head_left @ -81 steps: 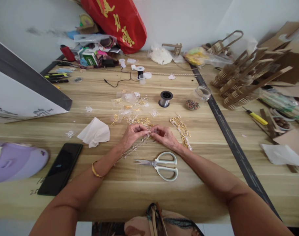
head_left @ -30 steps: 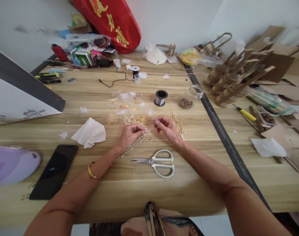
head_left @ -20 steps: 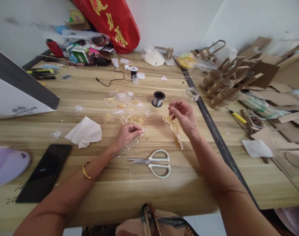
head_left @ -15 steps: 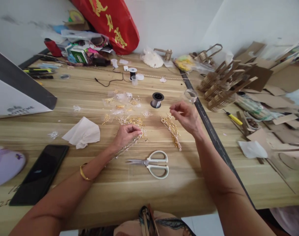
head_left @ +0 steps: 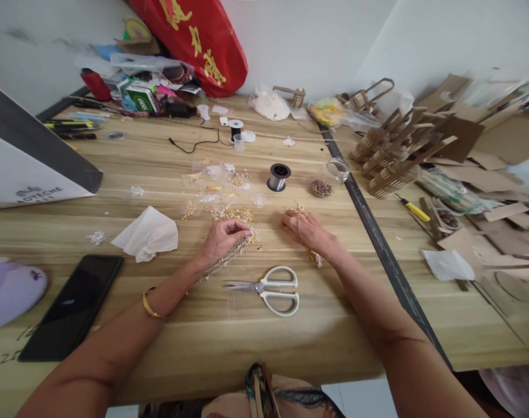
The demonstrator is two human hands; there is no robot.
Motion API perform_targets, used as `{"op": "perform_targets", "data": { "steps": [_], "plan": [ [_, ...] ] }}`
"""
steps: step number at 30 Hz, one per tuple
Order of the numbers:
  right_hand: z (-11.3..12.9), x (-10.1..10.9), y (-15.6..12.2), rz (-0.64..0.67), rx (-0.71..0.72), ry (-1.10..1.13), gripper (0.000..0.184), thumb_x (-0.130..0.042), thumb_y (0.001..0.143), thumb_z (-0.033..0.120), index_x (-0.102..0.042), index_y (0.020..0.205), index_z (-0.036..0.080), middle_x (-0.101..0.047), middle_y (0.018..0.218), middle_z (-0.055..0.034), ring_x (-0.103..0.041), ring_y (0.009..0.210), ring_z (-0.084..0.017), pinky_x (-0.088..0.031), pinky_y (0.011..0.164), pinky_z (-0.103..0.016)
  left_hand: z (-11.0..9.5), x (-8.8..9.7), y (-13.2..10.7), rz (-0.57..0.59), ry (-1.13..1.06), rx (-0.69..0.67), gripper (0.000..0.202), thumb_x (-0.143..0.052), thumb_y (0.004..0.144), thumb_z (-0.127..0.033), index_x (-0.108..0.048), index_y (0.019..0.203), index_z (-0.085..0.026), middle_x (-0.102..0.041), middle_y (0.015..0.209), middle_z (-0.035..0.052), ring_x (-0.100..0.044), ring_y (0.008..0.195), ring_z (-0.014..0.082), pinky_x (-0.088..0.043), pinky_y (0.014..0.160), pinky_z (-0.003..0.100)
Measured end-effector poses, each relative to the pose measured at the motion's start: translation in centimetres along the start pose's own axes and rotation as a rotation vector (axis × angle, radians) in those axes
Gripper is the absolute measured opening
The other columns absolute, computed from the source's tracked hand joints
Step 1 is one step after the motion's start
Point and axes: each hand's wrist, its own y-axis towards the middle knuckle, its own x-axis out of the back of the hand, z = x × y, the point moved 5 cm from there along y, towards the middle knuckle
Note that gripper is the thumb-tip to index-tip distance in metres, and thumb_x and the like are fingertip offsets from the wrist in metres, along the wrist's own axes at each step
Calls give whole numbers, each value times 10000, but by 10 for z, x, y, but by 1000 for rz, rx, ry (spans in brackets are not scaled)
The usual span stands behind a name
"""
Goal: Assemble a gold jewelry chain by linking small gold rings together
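My left hand [head_left: 224, 237] is closed in a pinch on a thin chain [head_left: 226, 259] hung with small pale charms, which trails back beneath the wrist. Beside its fingertips lie loose gold and silver jewelry findings [head_left: 242, 215]. My right hand [head_left: 305, 228] rests palm down with curled fingers over a bundle of gold chains [head_left: 315, 258]; most of the bundle and whatever the fingertips hold are hidden. White-handled scissors [head_left: 279, 290] lie partly open in front of both hands.
Behind the hands stand a wire spool [head_left: 279, 177] and a clear jar [head_left: 328, 179] with beads. A tissue [head_left: 148, 235] and a phone [head_left: 73, 307] lie at left. Small wooden baskets [head_left: 384, 154], cardboard and a yellow-handled tool [head_left: 415, 209] occupy the right side.
My right hand has moved down and left, from in front of the jar onto the gold chains, uncovering the beads. My left hand keeps its pinch on the chain.
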Motion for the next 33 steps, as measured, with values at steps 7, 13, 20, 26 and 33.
{"op": "perform_targets", "data": {
  "steps": [7, 13, 20, 26, 33],
  "plan": [
    [3, -2, 4, -32, 46, 4, 276, -310, 943, 144, -578, 1002, 117, -622, 1002, -147, -582, 828, -211, -361, 694, -294, 3, -1, 1, 21, 13, -14, 200, -723, 654, -314, -678, 725, -132, -696, 713, 45, -621, 661, 145, -478, 664, 269],
    [-16, 12, 0, -202, 60, 278, 169, -410, 909, 208, -564, 951, 151, -633, 937, -81, -573, 781, -170, -339, 644, -258, 4, 0, 1, 6, -12, -17, 219, -732, 640, -333, -677, 716, -135, -690, 689, 39, -614, 639, 143, -476, 637, 263],
    [-23, 17, -3, -210, -33, 258, 161, -439, 894, 214, -590, 932, 170, -639, 963, -74, -580, 810, -177, -317, 626, -248, 5, 1, 2, 0, -30, -10, 205, -735, 639, -317, -674, 711, -135, -692, 690, 40, -613, 638, 142, -475, 638, 265],
    [1, 11, 1, -174, -33, 162, 253, -427, 918, 259, -549, 1128, 186, -590, 1110, -102, -585, 878, -196, -361, 647, -260, 6, 3, 3, -18, -61, -1, 193, -742, 638, -306, -677, 718, -143, -692, 690, 32, -613, 637, 138, -477, 640, 259],
    [16, 19, 26, -221, 74, -25, 519, -312, 869, 26, -350, 1353, 209, -316, 1461, -122, -555, 978, -208, -382, 635, -276, 0, 6, 2, -37, -65, 29, 187, -758, 614, -299, -676, 687, -148, -679, 657, 20, -601, 617, 134, -468, 628, 256]
  ]
}}
